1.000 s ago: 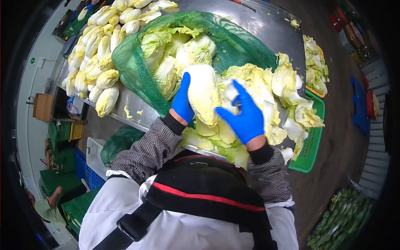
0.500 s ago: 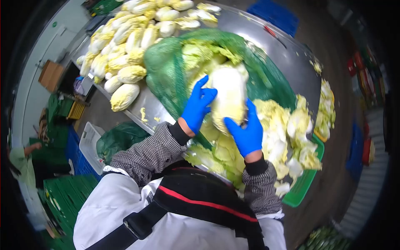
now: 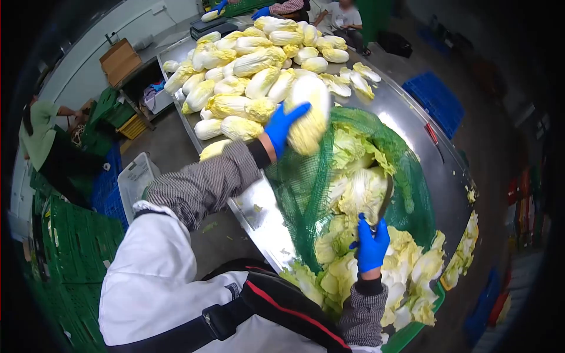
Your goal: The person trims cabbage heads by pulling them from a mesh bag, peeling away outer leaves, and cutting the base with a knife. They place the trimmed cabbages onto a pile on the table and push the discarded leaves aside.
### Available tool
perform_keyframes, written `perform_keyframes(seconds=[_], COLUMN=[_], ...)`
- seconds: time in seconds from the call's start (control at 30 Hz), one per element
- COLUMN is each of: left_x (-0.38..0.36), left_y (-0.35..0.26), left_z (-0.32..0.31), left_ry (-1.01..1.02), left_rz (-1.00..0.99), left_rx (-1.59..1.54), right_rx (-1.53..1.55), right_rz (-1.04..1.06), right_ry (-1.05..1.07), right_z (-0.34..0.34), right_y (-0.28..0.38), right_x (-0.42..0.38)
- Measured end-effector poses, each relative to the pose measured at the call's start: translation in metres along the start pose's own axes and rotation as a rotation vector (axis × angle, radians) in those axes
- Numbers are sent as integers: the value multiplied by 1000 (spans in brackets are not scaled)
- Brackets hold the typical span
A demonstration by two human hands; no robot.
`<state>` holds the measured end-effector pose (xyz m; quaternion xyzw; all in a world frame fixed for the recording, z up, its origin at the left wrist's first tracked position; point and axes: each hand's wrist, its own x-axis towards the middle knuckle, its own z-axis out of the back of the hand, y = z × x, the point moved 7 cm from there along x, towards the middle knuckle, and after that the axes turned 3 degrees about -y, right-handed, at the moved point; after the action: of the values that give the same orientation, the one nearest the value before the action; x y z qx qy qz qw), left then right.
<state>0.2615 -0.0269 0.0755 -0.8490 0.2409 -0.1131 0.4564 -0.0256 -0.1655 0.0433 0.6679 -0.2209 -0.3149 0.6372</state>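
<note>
One leafy, oblong cabbage (image 3: 309,106) fills the cupped left hand (image 3: 282,129) near the mesh sack (image 3: 303,206), the right hand (image 3: 372,244) clenching a curved knife (image 3: 386,199).

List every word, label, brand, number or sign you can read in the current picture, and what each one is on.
None can be read.
Mark on the seated person's white shirt: too small and blurred.
Cabbage in the left hand: no lettering shows.
Green mesh bag: no lettering shows.
</note>
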Motion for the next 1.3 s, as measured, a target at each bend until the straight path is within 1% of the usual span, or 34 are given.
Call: perform_keyframes(seconds=[0.03, 0.1, 0.13, 0.17, 0.27, 0.3, 0.33, 0.4, 0.43, 0.47, 0.5, 0.53, 0.57, 0.6, 0.63, 0.67, 0.7, 0.73, 0.77, 0.8, 0.83, 0.87, 0.9, 0.93, 0.97, 1.0, 1.07, 1.1, 1.13, 1.2, 1.23, 1.27, 1.3], left_x=[21, 56, 78, 98, 113, 106, 105, 92, 95, 96, 87, 74, 64, 39, 9, -22, -61, -98, -124, -142, -145, -146, -142, -140, -145, -152, -178, -190, -198, -216, -223, -230, -233], left_y=[-14, -29, -29, -24, -31, -38, -42, -35, -34, -29, -31, -32, -24, -11, 9, 49, 84, 119, 151, 182, 214, 249, 274, 288, 304, 306, 325, 336, 349, 379, 391, 406, 420], left_z=[21, 70, 98, 128, 165, 163, 154, 154, 143, 143, 119, 90, 59, 16, -27, -59, -90, -108, -119, -125, -121, -114, -111, -115, -117, -128, -149, -159, -167, -182, -194, -205, -216], left_ry=[-37, -194, -225, -248, -390, -392, -393, -636, -405, -494, -450, -391, -276, -88, 166, 402, 575, 705, 874, 965, 932, 890, 827, 724, 704, 674, 753, 798, 813, 829, 804, 822, 797], left_rz=[-21, 63, 99, 175, 263, 222, 224, 349, 321, 267, 118, -25, -91, -99, -115, -28, 83, 213, 101, 78, 61, 35, -26, -2, -14, -29, 19, 59, 62, 205, 195, 198, 193], left_rx=[7, -10, -56, -100, -34, 19, 20, -39, 31, 109, 206, 303, 385, 391, 447, 401, 600, 678, 838, 1040, 1126, 1217, 1354, 1381, 1548, 1715, 1686, 1654, 1657, 1418, 1413, 1408, 1294], right_rx=[-6, -14, -14, -18, -27, -46, -65, -119, -215, -310, -410, -506, -582, -654, -747, -844, -895, -938, -941, -1064, -1179, -1168, -1156, -1146, -1120, -1110, -1027, -1019, -1012, -340, -137, -352, -718], right_rz=[-21, -63, -58, -81, -114, -123, -133, -138, -77, -17, 39, 178, 152, 107, 245, 377, 344, 311, 257, 173, 89, 51, 69, 90, 73, 51, 138, 72, 62, -36, -159, -198, -55], right_ry=[-55, -145, -144, -121, -108, -134, -159, -169, -214, -261, -262, -216, -95, 15, 73, 132, 186, 242, 185, 236, 301, 268, 257, 249, 255, 236, 177, 227, 219, -183, -177, -145, -116], right_z=[10, 26, 29, 31, 36, 39, 43, 53, 60, 67, 69, 56, 42, 32, 21, 11, 6, 1, 6, 9, 11, 20, 26, 31, 35, 42, 54, 64, 74, 114, 137, 166, 186], right_y=[-12, -31, -34, -39, -49, -51, -55, -70, -73, -78, -85, -73, -73, -75, -78, -90, -108, -122, -128, -138, -151, -164, -178, -185, -194, -205, -217, -224, -243, -290, -294, -250, -249], right_x=[3, 2, 0, -4, -14, -18, -22, -30, -34, -40, -49, -60, -70, -84, -96, -105, -112, -118, -120, -123, -129, -131, -133, -136, -139, -141, -149, -152, -153, -153, -157, -155, -156])
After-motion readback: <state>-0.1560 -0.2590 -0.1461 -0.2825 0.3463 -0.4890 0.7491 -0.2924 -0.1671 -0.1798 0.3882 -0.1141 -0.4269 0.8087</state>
